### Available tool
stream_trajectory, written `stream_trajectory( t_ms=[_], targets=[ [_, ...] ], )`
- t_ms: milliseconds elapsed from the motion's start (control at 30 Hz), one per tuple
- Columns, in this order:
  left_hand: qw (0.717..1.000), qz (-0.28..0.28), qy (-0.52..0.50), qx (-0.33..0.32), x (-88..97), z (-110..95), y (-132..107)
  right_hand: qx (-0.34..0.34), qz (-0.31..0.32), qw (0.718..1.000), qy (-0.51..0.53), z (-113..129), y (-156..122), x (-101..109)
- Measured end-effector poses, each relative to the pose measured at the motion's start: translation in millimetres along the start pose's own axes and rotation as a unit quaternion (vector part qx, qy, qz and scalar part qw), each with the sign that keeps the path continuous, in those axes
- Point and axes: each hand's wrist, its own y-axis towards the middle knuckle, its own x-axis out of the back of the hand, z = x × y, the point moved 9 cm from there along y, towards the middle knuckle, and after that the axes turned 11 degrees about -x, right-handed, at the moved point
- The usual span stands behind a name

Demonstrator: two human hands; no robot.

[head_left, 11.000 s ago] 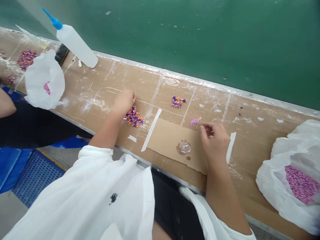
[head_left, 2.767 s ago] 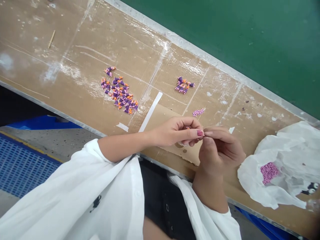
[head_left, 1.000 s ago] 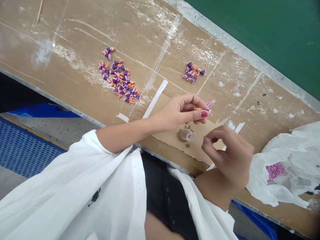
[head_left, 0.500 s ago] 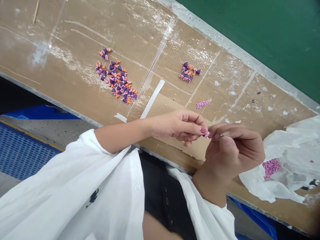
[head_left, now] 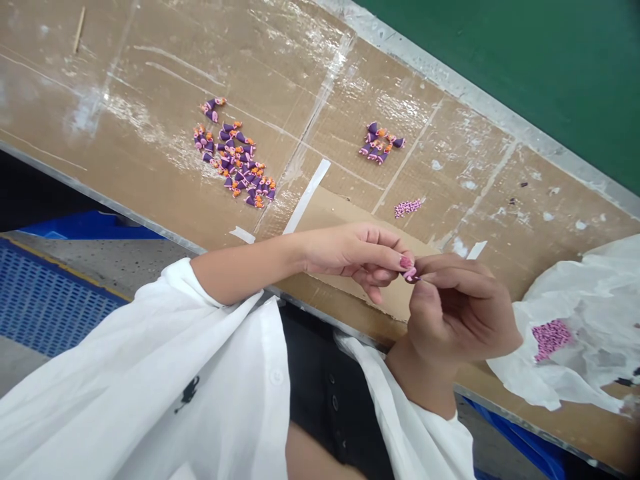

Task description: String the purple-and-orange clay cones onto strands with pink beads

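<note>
My left hand [head_left: 357,257] and my right hand [head_left: 460,310] meet fingertip to fingertip above the near edge of the cardboard-covered bench [head_left: 150,60]. Both are closed in a pinch. Between them sits a tiny purple and pink piece [head_left: 411,273], held by the left thumb and forefinger and touched by the right fingertips. A large heap of small purple and orange pieces [head_left: 234,160] lies to the left. A smaller group of the same pieces [head_left: 381,143] lies further back. A little cluster of pink bits [head_left: 407,208] rests just beyond my left hand.
A white plastic bag [head_left: 580,347] holding pink bits lies at the right. White tape strips [head_left: 306,197] cross a loose cardboard sheet [head_left: 340,213] under my hands. A thin wooden stick [head_left: 77,30] lies far left. A green wall runs behind the bench; blue crates stand below.
One second ago my hands were apart, the right one low near a small clear cap. They have come together, and the right fingertips now touch the piece in my left pinch.
</note>
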Motion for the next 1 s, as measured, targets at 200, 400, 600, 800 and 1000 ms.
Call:
stream_trajectory(
  t_ms=[200, 400, 600, 800, 1000],
  targets=[
    [1.0, 0.001, 0.012, -0.005, 0.8, 0, 0, 0.01, 0.006, 1.0, -0.011, 3, 0, -1],
    [1.0, -0.018, 0.01, -0.004, 3.1, -1, 0, 0.032, 0.004, 0.999, -0.037, 4, -3, -2],
    [1.0, -0.013, 0.012, -0.012, 2.8, -3, -1, 0.042, -0.005, 0.998, -0.044, 6, -6, -2],
    [0.999, -0.016, 0.024, -0.022, 1.9, -5, -2, 0.062, -0.006, 0.995, -0.081, 10, -4, -2],
    [0.999, -0.021, 0.032, -0.016, 0.9, -4, -4, 0.05, 0.043, 0.994, -0.086, 7, -2, -5]
  ],
)
